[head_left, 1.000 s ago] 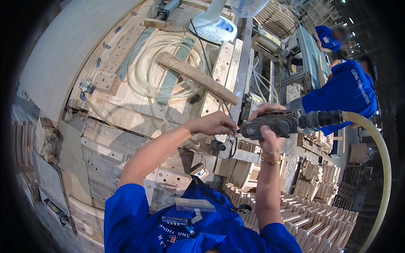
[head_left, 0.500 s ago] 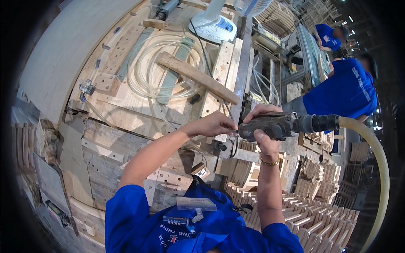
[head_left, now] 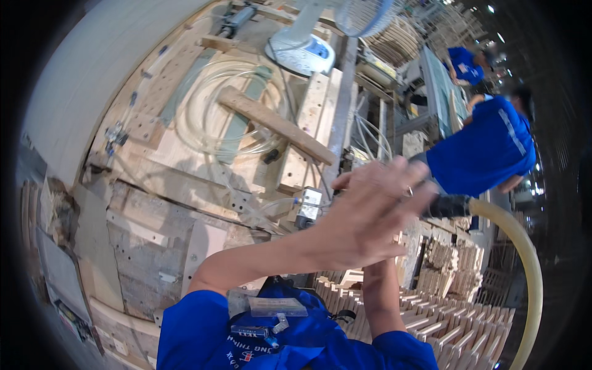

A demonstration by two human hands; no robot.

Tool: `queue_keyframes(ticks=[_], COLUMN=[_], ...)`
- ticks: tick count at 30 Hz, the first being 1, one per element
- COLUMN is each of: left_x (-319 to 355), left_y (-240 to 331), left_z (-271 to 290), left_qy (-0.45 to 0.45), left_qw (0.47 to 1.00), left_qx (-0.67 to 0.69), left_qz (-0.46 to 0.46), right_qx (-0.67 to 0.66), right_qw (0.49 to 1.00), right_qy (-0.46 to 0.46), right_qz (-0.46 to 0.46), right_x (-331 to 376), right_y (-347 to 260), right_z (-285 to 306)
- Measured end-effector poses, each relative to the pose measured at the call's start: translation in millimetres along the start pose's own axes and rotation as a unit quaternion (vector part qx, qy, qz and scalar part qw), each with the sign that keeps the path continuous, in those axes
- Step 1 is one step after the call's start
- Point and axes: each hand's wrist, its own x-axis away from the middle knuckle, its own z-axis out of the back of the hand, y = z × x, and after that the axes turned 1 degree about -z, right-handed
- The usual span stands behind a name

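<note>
My left hand (head_left: 370, 216) is raised in front of me, blurred, with its fingers apart and nothing in it. It covers most of my right hand, of which only the forearm (head_left: 377, 296) shows, rising from below. Behind the left hand sticks out the dark rear end of a hand-held air tool (head_left: 447, 206), with a thick yellow hose (head_left: 524, 259) curving down from it to the right. The tool stays up at the right hand's place, so that hand still grips it.
A rough wooden work stand (head_left: 185, 185) fills the left, with coiled clear tubing (head_left: 209, 123), a slanted wooden bar (head_left: 277, 126) and a white fan base (head_left: 300, 49). Stacks of small wooden parts (head_left: 450, 320) lie lower right. Two people in blue shirts (head_left: 487, 145) work at the right.
My left hand has left the spot by the tool's nose and swung up and right, in front of the right hand and tool. The tool has barely moved.
</note>
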Motion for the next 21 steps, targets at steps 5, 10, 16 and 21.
queue_keyframes(ticks=[5,10,16,21], left_x=[-7.7,-6.8,13.7,18.3], left_y=[-5.8,-7.5,-14.0,-17.3], left_z=[-38.1,-22.6,-24.2,-11.1], left_qy=[-0.012,-0.094,0.109,0.044], left_qw=[0.994,0.99,0.97,0.955], left_qx=[-0.074,-0.006,-0.094,-0.158], left_qz=[-0.081,-0.104,-0.195,-0.247], right_qx=[0.018,-0.01,-0.001,0.003], right_qw=[0.988,0.979,0.971,0.966], right_qy=[0.156,0.202,0.24,0.256], right_qz=[-0.006,-0.006,-0.018,-0.032], right_x=[17.4,18.3,28.6,39.7], right_y=[-14.0,-14.6,-19.0,-16.2], right_z=[0.1,-7.6,-8.2,-16.8])
